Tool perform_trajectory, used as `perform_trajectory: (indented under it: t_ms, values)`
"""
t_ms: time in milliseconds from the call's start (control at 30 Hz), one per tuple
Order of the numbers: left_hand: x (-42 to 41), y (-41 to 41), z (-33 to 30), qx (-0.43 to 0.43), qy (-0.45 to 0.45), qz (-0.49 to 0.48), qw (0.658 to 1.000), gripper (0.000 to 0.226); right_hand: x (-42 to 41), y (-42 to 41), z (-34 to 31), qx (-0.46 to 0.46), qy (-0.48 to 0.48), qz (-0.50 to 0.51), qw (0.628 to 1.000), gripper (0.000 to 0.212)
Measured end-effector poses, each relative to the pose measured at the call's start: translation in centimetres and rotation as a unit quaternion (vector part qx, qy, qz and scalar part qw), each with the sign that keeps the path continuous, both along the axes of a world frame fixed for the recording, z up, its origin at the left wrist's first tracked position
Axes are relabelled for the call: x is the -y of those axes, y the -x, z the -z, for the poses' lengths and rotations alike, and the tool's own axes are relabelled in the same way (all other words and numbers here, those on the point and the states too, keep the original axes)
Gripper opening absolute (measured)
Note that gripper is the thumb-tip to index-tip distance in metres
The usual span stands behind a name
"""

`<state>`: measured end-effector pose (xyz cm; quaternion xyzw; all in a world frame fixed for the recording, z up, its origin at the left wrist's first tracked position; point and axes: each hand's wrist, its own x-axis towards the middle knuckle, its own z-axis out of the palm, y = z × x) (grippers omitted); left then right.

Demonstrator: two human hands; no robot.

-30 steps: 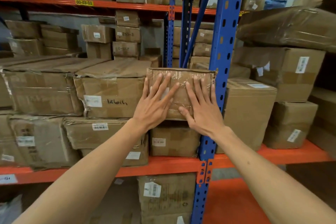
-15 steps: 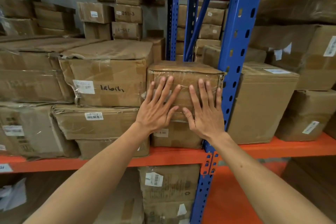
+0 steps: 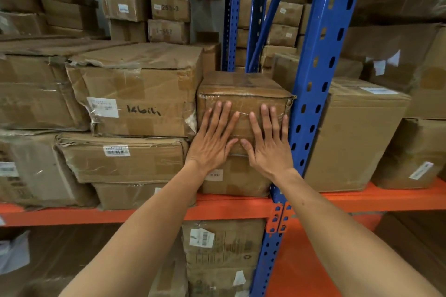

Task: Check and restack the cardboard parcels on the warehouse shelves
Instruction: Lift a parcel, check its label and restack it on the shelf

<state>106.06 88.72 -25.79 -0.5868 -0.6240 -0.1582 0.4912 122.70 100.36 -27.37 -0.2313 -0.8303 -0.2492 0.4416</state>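
A small tape-wrapped cardboard parcel [image 3: 243, 94] sits on top of another box [image 3: 237, 179] on the orange shelf [image 3: 217, 208], just left of the blue upright [image 3: 318, 79]. My left hand [image 3: 212, 138] lies flat against the parcel's front face, fingers spread. My right hand [image 3: 269, 141] lies flat beside it on the same face, fingers apart. Neither hand grips anything. To the left stands a larger box with handwriting [image 3: 140, 99] over a flatter labelled box [image 3: 125, 158].
More boxes fill the shelf to the right of the upright [image 3: 357, 135] and far left [image 3: 36, 94]. Smaller parcels are stacked at the back [image 3: 169, 7]. A labelled box [image 3: 222, 248] stands on the level below.
The view has tilted down and come closer, so the top of the small parcel shows. Both hands stay flat on its front face, and the parcel sits further back on the box below.
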Motion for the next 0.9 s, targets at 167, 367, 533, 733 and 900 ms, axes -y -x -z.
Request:
perform_trajectory:
  t_ms: [167,367,533,733,900]
  values:
    - [-0.4,0.2,0.3,0.018,0.012,0.003,1.000,0.069,-0.4,0.3,0.2,0.002,0.000,-0.007,1.000,0.074]
    - [0.5,-0.9,-0.7,0.019,0.003,0.026,0.999,0.069,1.3,-0.4,-1.0,-0.018,0.037,-0.043,0.998,0.069]
    - [2.4,-1.4,-3.2,-0.046,0.002,0.020,0.999,0.069,2.8,-1.4,-3.8,-0.015,0.050,-0.048,0.997,0.067]
    - [6.8,1.6,-5.9,-0.051,-0.025,-0.023,0.998,0.069,4.6,0.3,-5.6,0.022,0.092,-0.020,0.995,0.070]
    - [7.5,2.6,-6.3,-0.053,0.013,-0.029,0.998,0.070,5.6,1.4,-5.8,0.100,0.159,0.054,0.981,0.076]
